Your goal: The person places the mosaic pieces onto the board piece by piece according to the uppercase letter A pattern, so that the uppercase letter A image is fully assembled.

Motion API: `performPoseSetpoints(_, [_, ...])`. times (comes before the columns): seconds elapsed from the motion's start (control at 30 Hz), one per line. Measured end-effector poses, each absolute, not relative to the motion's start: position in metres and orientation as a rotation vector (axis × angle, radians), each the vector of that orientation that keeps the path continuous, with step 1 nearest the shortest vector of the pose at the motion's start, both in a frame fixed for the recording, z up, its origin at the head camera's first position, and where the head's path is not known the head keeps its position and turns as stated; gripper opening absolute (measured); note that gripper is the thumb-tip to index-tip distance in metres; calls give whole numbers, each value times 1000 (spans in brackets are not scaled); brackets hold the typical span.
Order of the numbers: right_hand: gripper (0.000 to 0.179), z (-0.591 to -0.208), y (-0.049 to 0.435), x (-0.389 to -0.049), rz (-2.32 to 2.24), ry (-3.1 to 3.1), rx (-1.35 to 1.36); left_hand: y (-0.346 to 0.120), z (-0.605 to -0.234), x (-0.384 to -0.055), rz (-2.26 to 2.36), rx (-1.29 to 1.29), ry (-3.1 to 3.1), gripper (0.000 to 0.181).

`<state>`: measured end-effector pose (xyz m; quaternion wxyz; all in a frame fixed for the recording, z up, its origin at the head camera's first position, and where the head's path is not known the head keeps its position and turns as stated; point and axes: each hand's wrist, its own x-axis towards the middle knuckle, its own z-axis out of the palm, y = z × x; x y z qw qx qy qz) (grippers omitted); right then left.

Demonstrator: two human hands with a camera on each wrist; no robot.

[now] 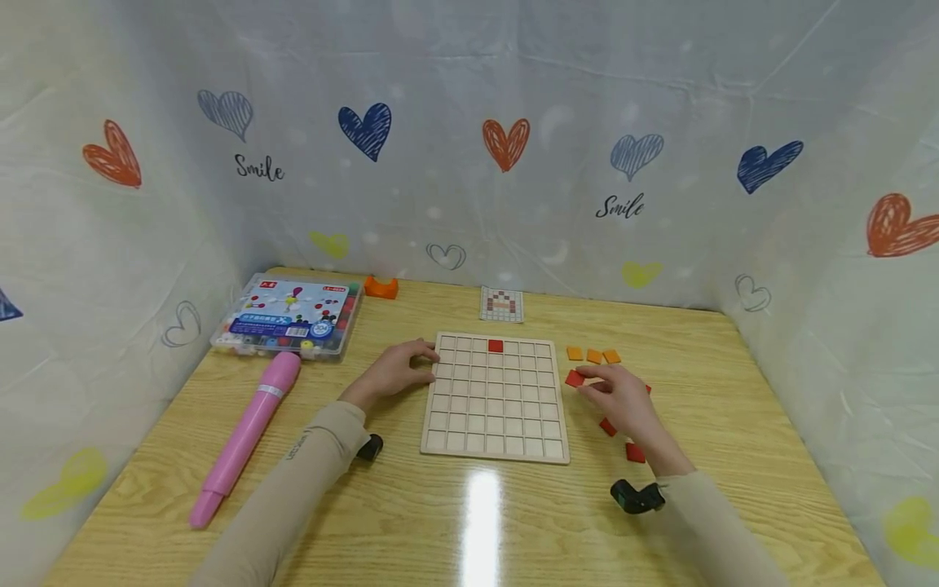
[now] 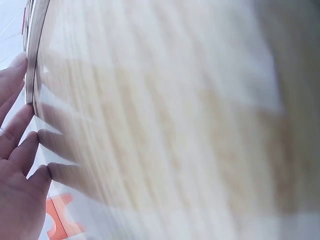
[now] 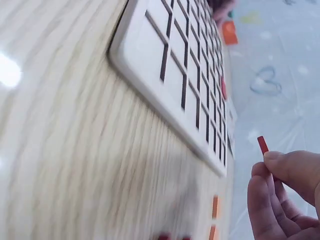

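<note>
Head view: left hand [image 1: 392, 373] resting with relaxed, straight fingers against the left edge of the wooden grid board [image 1: 495, 397] on the desk [image 1: 734, 391]. Right hand [image 1: 623, 397] just right of the board, pinching a red tile [image 1: 575, 378]. One red square [image 1: 495, 346] seated in the board's top row; orange tiles [image 1: 592, 355] lying beyond the right hand. Pink pen [image 1: 244, 434] and plastic box [image 1: 289, 316] off to the left.

Left wrist view: fingertips [image 2: 22, 125] touching the board's edge, blurred.

Right wrist view: red tile [image 3: 262, 145] held on edge between thumb and fingertips [image 3: 260, 185], above the desk, apart from the board [image 3: 185, 75].
</note>
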<state>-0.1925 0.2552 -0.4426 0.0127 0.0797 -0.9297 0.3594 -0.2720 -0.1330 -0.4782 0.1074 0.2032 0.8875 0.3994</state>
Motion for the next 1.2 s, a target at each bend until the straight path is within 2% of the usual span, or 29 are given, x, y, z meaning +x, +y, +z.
performPoseSetpoints(0.47, [31, -453, 176, -245, 1146, -2932, 597, -133, -479, -271, 1207, 594, 2591, 29])
performPoseSetpoints(0.67, [30, -459, 150, -264, 1093, -2992, 655, -132, -476, -269, 1196, 582, 2601, 29])
performPoseSetpoints(1.2, [27, -458, 126, -285, 922, -3062, 749, -131, -476, -270, 1196, 561, 2596, 30])
